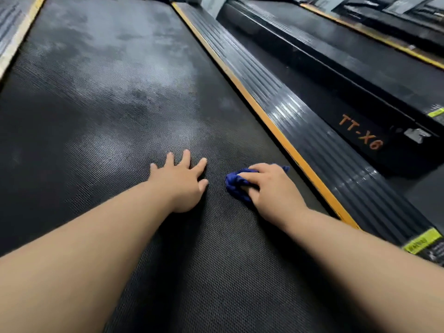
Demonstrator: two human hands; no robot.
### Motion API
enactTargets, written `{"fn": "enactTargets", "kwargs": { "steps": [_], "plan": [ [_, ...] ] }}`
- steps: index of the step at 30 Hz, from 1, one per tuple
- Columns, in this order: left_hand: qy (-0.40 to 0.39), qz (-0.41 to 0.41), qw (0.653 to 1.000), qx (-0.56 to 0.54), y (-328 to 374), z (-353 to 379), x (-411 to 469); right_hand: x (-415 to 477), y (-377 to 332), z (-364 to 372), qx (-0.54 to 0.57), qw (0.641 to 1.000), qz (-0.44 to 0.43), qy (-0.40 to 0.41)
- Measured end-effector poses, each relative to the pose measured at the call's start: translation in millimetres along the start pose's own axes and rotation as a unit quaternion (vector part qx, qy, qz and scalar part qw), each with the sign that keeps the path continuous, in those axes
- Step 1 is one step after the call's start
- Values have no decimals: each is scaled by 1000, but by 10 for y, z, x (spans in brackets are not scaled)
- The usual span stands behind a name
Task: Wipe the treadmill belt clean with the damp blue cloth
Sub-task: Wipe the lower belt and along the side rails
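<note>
The black textured treadmill belt [101,111] fills most of the view, with pale grey smears across its far and middle part. My right hand [274,188] presses a bunched blue cloth [236,182] onto the belt near its right edge; the cloth pokes out to the left of the fingers and a corner shows beyond them. My left hand [181,181] lies flat on the belt just left of the cloth, fingers spread, holding nothing.
An orange strip [262,116] and a ribbed black side rail [300,121] border the belt on the right. A second treadmill [360,56] stands further right. A pale strip [19,37] edges the belt on the left. A yellow warning label [422,240] sits on the rail.
</note>
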State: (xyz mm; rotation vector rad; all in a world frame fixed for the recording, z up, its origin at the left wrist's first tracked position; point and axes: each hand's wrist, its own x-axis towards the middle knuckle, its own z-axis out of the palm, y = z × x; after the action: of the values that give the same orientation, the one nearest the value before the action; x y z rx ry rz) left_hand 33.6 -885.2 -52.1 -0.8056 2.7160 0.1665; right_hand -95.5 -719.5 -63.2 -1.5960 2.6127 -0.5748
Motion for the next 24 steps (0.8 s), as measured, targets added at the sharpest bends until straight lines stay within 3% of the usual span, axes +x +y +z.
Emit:
{"fn": "enactTargets", "kwargs": {
  "steps": [9, 15, 18, 22, 24],
  "plan": [
    [-21, -26, 999, -23, 53, -193, 103, 1216, -64, 155, -101, 991, 90, 1],
    [-25, -56, 997, -37, 123, -237, 102, 344, 155, -98, -122, 986, -86, -76],
    [-47, -87, 994, -39, 178, -313, 146, 681, 261, -165, -112, 983, -112, -91],
    [-107, -98, 989, -21, 200, -509, 302, 1446, 274, -37, -100, 993, 5, -56],
    [-111, -102, 988, -24, 162, -544, 355, 1444, 233, -44, -121, 991, 2, -65]
  ]
}}
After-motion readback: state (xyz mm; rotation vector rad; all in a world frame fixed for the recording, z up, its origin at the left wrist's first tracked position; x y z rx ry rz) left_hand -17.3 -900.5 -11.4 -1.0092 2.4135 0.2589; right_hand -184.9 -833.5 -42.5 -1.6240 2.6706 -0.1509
